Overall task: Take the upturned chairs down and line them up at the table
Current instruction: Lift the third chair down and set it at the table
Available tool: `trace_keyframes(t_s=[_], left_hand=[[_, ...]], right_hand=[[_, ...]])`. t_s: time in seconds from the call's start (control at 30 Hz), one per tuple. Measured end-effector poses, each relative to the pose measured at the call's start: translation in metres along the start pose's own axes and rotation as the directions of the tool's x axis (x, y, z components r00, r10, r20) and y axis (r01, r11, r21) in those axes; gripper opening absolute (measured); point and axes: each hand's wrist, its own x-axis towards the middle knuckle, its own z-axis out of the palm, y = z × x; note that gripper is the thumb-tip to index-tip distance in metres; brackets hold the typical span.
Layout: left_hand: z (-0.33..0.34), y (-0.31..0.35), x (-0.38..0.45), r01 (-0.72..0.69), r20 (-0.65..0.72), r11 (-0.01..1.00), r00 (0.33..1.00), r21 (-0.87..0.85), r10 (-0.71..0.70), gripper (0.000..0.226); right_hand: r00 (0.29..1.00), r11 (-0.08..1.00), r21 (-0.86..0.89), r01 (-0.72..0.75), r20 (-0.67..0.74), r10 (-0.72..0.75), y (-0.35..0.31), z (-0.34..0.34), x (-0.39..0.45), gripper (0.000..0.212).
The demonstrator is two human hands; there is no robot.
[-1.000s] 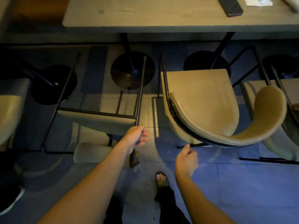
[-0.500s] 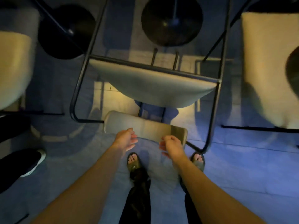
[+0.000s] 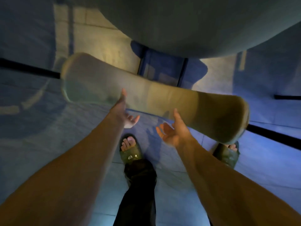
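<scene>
An upturned chair fills the top of the head view. Its beige padded backrest (image 3: 162, 98) hangs low and runs across the middle, and the underside of its seat (image 3: 195, 25) looms above. My left hand (image 3: 126, 114) is at the backrest's lower edge near its middle, fingers spread, thumb up against the fabric. My right hand (image 3: 173, 130) is just below the backrest's right half, palm up and fingers apart. Neither hand is closed on the chair. The black frame bars (image 3: 180, 70) show between seat and backrest.
My two feet in olive slides (image 3: 131, 152) stand on the blue-grey tiled floor (image 3: 40, 136) directly under the backrest. Black frame bars (image 3: 29, 70) of the chair run out at the left and right (image 3: 276, 136) edges.
The view has dropped and closed in on the backrest. Both hands have gone from curled just before it to spread, palms turned up at its lower edge.
</scene>
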Motion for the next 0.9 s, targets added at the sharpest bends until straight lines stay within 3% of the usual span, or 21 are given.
trace_keyframes(t_s=[0.17, 0.27, 0.4, 0.5, 0.67, 0.9], left_hand=[[-0.001, 0.004, 0.050, -0.176, -0.023, 0.983, 0.984, -0.048, 0.175, 0.052], [0.001, 0.001, 0.068, -0.184, 0.042, 0.974, 0.981, -0.133, 0.191, 0.044], [-0.010, 0.001, 0.073, -0.188, 0.132, 0.966, 0.968, -0.175, 0.213, 0.044], [-0.018, 0.002, 0.069, -0.193, 0.128, 0.972, 0.969, -0.132, 0.210, 0.059], [-0.017, -0.001, 0.050, -0.198, 0.153, 0.971, 0.964, -0.134, 0.218, 0.049], [-0.023, -0.009, -0.013, -0.174, 0.161, 0.984, 0.971, -0.039, 0.179, 0.068]], right_hand=[[0.998, 0.992, 0.114, 0.055, -0.033, -0.051, 0.003, 0.013, 0.043, 0.057], [0.996, 0.978, 0.192, 0.087, -0.052, -0.078, 0.001, 0.014, 0.064, 0.080], [0.991, 0.971, 0.205, 0.125, -0.076, -0.112, 0.002, 0.009, 0.069, 0.078], [0.991, 0.974, 0.186, 0.126, -0.074, -0.114, 0.000, 0.004, 0.060, 0.081], [0.985, 0.980, 0.122, 0.155, -0.099, -0.143, -0.006, -0.003, 0.039, 0.080], [0.976, 0.978, 0.076, 0.195, -0.117, -0.186, -0.011, -0.012, -0.026, 0.068]])
